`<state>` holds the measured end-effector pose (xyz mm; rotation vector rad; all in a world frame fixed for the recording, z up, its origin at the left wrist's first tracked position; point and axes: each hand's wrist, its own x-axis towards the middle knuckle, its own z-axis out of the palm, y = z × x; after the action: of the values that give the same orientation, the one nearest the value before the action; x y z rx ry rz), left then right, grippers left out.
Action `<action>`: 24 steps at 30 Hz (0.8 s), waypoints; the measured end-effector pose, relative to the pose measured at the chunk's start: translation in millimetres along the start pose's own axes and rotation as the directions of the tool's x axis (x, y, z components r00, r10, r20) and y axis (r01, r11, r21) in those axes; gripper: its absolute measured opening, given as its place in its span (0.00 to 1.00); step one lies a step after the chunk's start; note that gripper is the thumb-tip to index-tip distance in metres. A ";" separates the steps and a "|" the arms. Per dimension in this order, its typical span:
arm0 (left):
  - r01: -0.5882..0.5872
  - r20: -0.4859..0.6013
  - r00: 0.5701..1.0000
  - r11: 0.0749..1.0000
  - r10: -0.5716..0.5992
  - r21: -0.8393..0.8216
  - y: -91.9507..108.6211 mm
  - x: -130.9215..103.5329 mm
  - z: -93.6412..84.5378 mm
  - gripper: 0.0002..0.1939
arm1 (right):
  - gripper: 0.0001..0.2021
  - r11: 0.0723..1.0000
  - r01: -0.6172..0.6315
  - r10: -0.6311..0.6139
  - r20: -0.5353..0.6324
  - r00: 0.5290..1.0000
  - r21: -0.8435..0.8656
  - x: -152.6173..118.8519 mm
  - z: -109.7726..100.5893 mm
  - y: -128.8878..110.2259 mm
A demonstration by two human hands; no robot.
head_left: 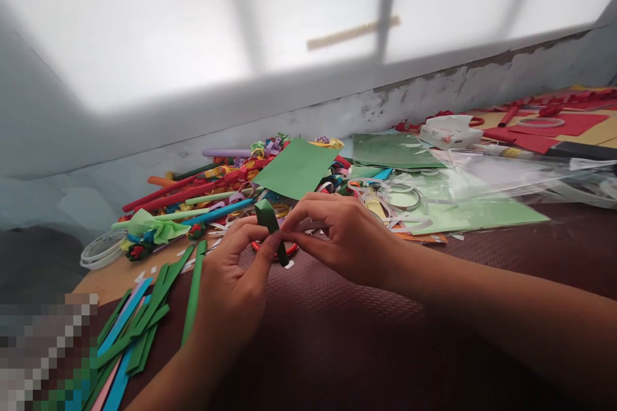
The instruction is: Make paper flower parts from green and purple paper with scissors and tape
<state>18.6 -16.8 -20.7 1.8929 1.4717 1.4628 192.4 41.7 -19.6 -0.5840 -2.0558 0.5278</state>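
Observation:
A short dark green paper strip (268, 218), curved over at its top, is pinched between the thumb and fingers of my left hand (236, 276). My right hand (344, 237) meets it from the right, thumb and forefinger pressed together at the strip's edge. What those right fingertips hold is too small to make out. A pale band shows between the right thumb and fingers. Behind the strip, a red ring (292, 250) lies on the brown textured table cover (337, 334), partly hidden by my hands.
Green, blue and pink paper strips (139, 327) lie at the left. Beyond my hands are a green sheet (299, 168), coloured paper rolls (178, 191), tape rolls (103, 249), white scraps, a tissue pack (450, 131) and clear plastic (525, 173). A frosted window rises behind.

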 end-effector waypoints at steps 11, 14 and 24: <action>0.065 -0.024 0.998 0.997 -0.066 -0.033 2.6 -0.3 -1.4 0.06 | 0.02 0.999 0.041 -0.039 -0.069 0.997 0.022 1.0 1.9 1.0; 0.075 0.000 0.997 0.996 -0.075 -0.046 2.3 0.5 -3.4 0.06 | 0.00 0.995 -0.034 0.038 -0.047 0.998 0.096 3.1 -0.5 1.6; 0.014 0.047 0.999 0.999 -0.012 -0.035 3.5 -0.9 -1.9 0.06 | 0.04 0.985 0.166 -0.166 -0.001 0.986 -0.050 0.8 -3.9 5.2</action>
<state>18.8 -19.6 -17.7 1.8798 1.4252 1.4197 196.5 46.9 -20.1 -0.4374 -2.0957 0.3782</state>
